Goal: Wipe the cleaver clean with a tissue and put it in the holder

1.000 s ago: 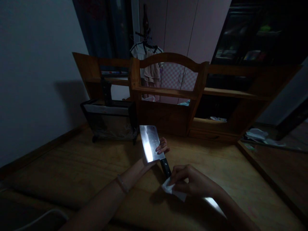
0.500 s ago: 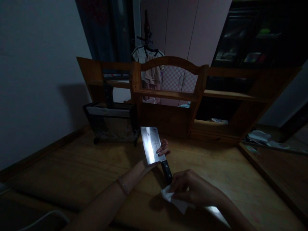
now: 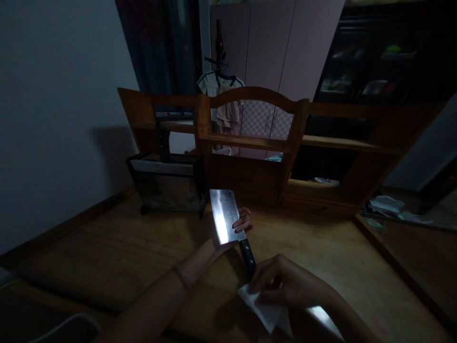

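Observation:
A steel cleaver (image 3: 224, 216) with a black handle is held blade-up over the wooden desk (image 3: 117, 252). My left hand (image 3: 240, 223) reaches under the blade; its fingertips curl round the blade's right edge, gripping it near the handle. My right hand (image 3: 285, 285) is closed around the lower end of the black handle and also pinches a white tissue (image 3: 266, 312) that hangs below it.
A dark knife block or rack (image 3: 167, 183) stands at the back left of the desk. A wooden shelf unit (image 3: 257, 143) runs along the back. Clothes hang behind it. Crumpled white items lie on the far right ledge (image 3: 387, 205).
The right hand and tissue have slid slightly down and toward me along the handle. The cleaver and left hand have hardly moved apart from the view shifting.

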A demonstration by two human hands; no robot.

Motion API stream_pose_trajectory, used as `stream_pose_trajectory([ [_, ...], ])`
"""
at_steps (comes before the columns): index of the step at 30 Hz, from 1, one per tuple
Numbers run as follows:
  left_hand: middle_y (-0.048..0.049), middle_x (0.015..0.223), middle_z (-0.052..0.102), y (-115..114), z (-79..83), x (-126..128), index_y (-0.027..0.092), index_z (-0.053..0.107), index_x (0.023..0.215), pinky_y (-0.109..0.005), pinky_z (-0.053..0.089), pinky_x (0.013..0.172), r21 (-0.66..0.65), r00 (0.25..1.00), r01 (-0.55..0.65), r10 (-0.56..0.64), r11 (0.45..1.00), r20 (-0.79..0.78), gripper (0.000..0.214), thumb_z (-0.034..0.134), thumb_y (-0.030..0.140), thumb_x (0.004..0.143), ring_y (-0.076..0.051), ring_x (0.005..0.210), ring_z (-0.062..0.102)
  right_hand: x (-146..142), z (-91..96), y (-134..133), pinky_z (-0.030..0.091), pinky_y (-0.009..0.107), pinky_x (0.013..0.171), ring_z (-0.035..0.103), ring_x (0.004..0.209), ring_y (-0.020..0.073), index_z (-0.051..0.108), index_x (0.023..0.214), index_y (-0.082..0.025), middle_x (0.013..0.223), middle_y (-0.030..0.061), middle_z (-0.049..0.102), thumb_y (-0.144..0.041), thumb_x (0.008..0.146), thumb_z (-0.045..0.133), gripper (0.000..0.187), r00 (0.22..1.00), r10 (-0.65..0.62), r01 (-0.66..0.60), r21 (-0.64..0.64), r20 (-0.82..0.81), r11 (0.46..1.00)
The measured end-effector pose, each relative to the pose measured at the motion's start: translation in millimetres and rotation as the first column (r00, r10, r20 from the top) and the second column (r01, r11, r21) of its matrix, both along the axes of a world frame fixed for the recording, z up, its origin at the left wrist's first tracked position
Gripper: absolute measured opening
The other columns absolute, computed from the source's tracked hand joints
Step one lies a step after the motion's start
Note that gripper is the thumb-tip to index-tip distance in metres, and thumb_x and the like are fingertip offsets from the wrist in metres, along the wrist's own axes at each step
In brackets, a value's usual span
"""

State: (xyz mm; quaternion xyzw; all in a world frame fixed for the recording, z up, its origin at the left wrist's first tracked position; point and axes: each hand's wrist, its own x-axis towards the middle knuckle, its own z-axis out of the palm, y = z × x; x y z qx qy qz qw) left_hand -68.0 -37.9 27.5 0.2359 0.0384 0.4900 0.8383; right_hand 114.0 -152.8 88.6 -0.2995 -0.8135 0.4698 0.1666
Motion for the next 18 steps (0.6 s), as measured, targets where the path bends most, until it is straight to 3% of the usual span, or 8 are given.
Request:
stream_pose_trajectory([
  [3,0.0056,0.046,0.029,0.1,-3.5,0.8,0.011,0.058,0.079,-0.020,0.038,0.049,0.002,1.000,-0.008,0.008,1.000,0.025,0.028,0.034,0.019,0.092,-0.007,0.039,0.028,4.8,3.7,7.0,0.048,0.025,0.068,0.063,0.085,0.0170,0.073,0.086,-0.019,0.094,0.0053,0.068,-0.029,0.082,0.064,0.014,0.968,-0.197,0.209,0.069,-0.154,0.975],
  [5,0.0055,0.046,0.028,-0.3,-3.9,1.8,0.013,0.056,0.075,-0.019,0.034,0.044,-0.019,0.999,-0.002,0.003,1.000,0.032,0.030,0.033,0.021,0.093,-0.007,0.037,0.027,7.7,3.4,13.1,0.049,0.028,0.073,0.062,0.091,0.0190,0.072,0.089,-0.020,0.098,0.0071,0.067,-0.032,0.086,0.059,0.018,0.884,-0.366,0.421,0.152,-0.292,0.894],
  [7,0.0050,0.046,0.029,-1.7,-2.0,2.7,0.014,0.054,0.072,-0.018,0.030,0.040,-0.051,1.000,0.003,-0.002,0.999,0.026,0.030,0.034,0.023,0.093,-0.007,0.037,0.027,8.0,0.5,18.0,0.049,0.030,0.077,0.060,0.095,0.0202,0.071,0.097,-0.022,0.103,0.0085,0.065,-0.032,0.088,0.055,0.021,0.820,-0.444,0.539,0.226,-0.361,0.811],
  [9,0.0050,0.046,0.028,-3.6,1.5,3.4,0.015,0.054,0.072,-0.018,0.027,0.038,-0.068,1.000,-0.006,0.008,0.998,0.019,0.028,0.036,0.023,0.092,-0.007,0.036,0.027,4.4,-4.6,20.6,0.050,0.030,0.075,0.059,0.095,0.0201,0.070,0.103,-0.023,0.104,0.0090,0.062,-0.031,0.089,0.053,0.023,0.828,-0.438,0.539,0.287,-0.349,0.792],
  [13,0.0064,0.043,0.023,-4.9,6.7,4.5,0.016,0.054,0.071,-0.020,0.027,0.038,-0.056,1.000,0.022,-0.022,0.998,0.003,0.029,0.036,0.024,0.092,-0.008,0.035,0.025,-11.6,-18.8,20.9,0.049,0.029,0.077,0.057,0.094,0.0178,0.067,0.111,-0.027,0.105,0.0078,0.058,-0.028,0.091,0.049,0.026,0.888,-0.353,0.448,0.382,-0.294,0.808],
  [18,0.0067,0.043,0.022,-1.1,-1.3,4.4,0.017,0.052,0.068,-0.020,0.028,0.039,-0.034,0.998,0.064,-0.063,0.997,0.032,0.029,0.038,0.028,0.092,-0.008,0.035,0.028,-24.3,-28.2,19.9,0.048,0.029,0.080,0.057,0.093,0.0165,0.067,0.111,-0.027,0.106,0.0076,0.055,-0.027,0.093,0.047,0.027,0.928,-0.269,0.355,0.399,-0.256,0.845],
])
